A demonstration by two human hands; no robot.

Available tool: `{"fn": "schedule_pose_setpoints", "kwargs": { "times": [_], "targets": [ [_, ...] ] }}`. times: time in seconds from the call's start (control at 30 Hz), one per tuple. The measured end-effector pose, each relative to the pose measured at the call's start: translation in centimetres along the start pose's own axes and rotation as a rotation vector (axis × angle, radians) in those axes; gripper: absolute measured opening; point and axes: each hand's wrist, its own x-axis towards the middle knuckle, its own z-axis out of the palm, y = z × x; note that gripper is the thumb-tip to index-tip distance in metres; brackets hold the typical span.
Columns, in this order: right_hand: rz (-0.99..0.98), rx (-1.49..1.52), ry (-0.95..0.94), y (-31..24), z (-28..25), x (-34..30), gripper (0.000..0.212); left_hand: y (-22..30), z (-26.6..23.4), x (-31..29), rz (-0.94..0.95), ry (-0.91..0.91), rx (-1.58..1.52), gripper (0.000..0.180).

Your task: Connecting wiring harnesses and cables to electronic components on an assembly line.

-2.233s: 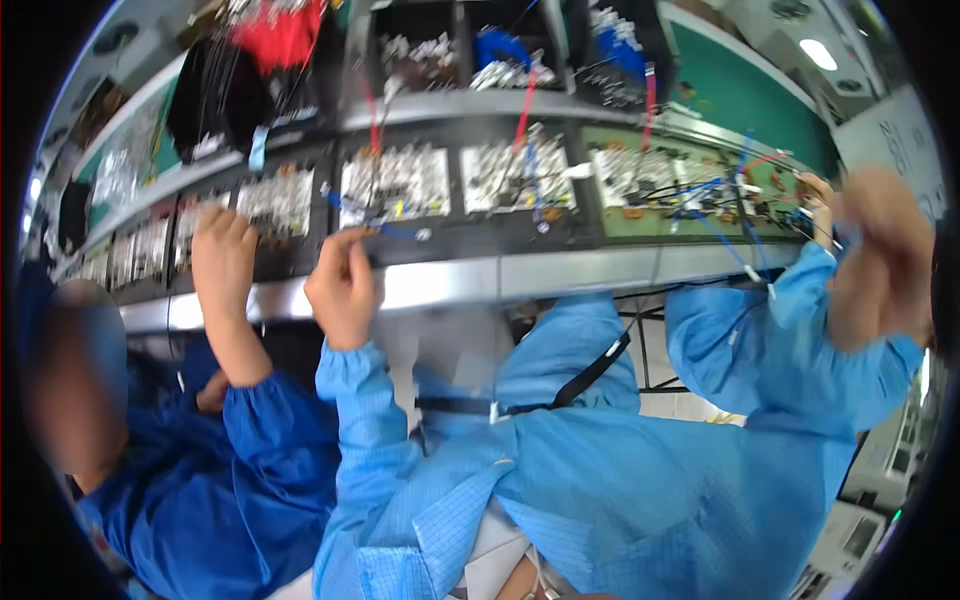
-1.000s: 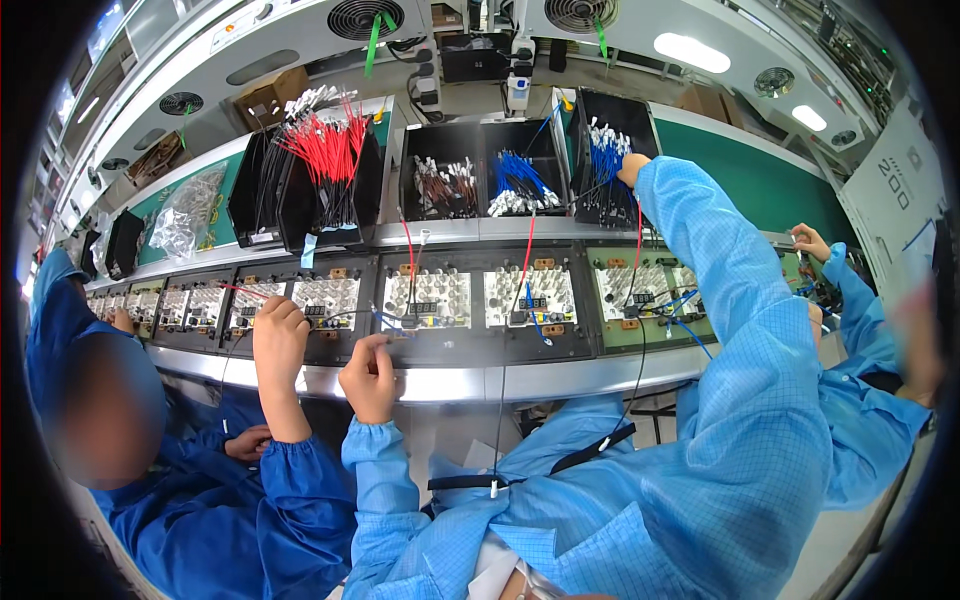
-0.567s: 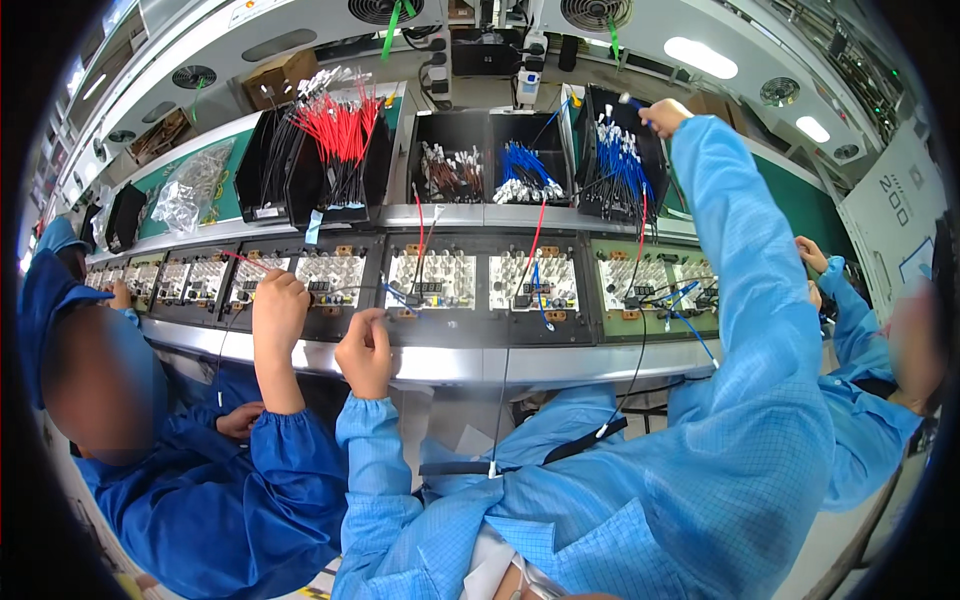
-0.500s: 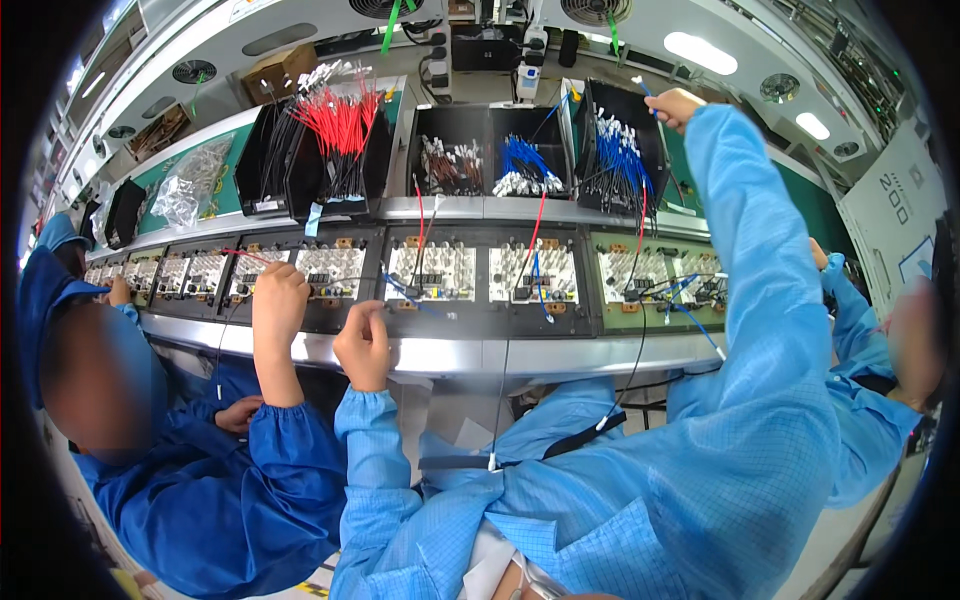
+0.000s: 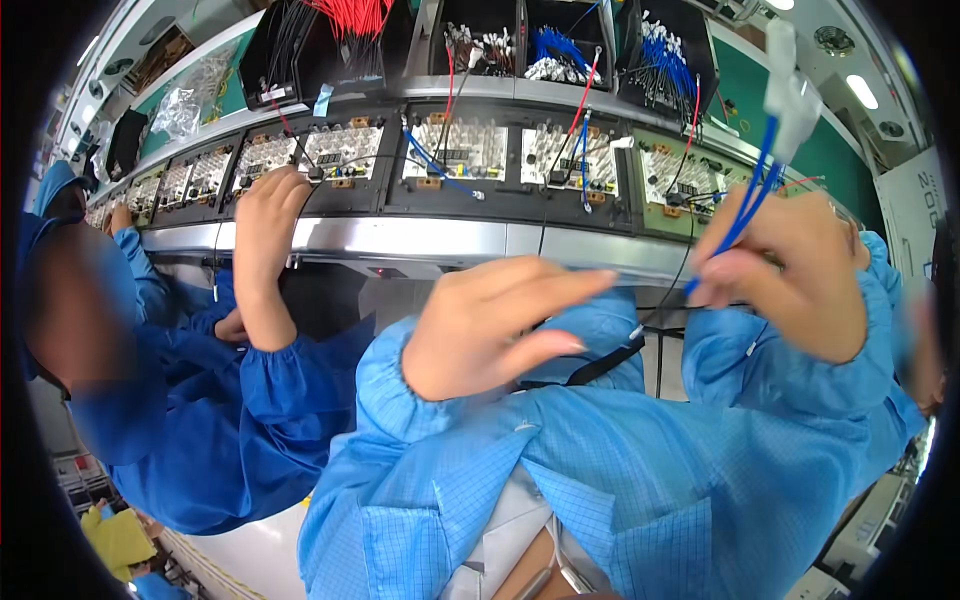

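Note:
My right hand is in front of my chest on the right, its fingers closed on blue cables. White connectors stand up from them, close to the camera and blurred. My left hand is raised off the line's metal edge, fingers stretched toward the right and thumb apart, with nothing in it. Beyond both hands runs a row of circuit boards in dark trays. A blue cable lies over one board, and another blue cable hangs across the board right of it.
Black bins behind the boards hold red wires, brown wires and blue wires. A metal rail edges the line. At left, a co-worker's hand is over a board; another person sits at far right. A dark cable hangs near my lap.
My right hand has come down from beside the blue-wire bin toward my chest, bringing blue cables. My left hand has moved right and toward me, its fingers now extended. The view has tilted down.

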Motion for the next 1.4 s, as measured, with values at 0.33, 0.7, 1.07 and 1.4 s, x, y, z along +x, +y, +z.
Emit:
{"fn": "schedule_pose_setpoints", "kwargs": {
  "times": [0.33, 0.7, 1.07, 1.4],
  "targets": [
    [-0.307, -0.037, 0.208, 3.2, 5.8, 0.0, 0.008, -1.6, 1.5, -0.1, -0.125, -0.107, -0.151, 0.013],
    [-0.147, 0.302, 0.445, 7.6, 10.4, -2.4, 0.015, -2.1, 1.8, -1.2, -0.206, 0.055, -0.029, 0.005],
    [-0.293, 0.345, 0.804, 12.4, 8.0, -5.7, 0.019, -8.4, -4.3, -4.9, -0.321, 0.629, 0.271, 0.009],
    [-0.533, 0.308, 0.623, 13.2, 8.2, -4.1, 0.017, -5.5, -4.1, -0.4, -0.144, 0.362, 0.453, 0.018]
  ]
}}
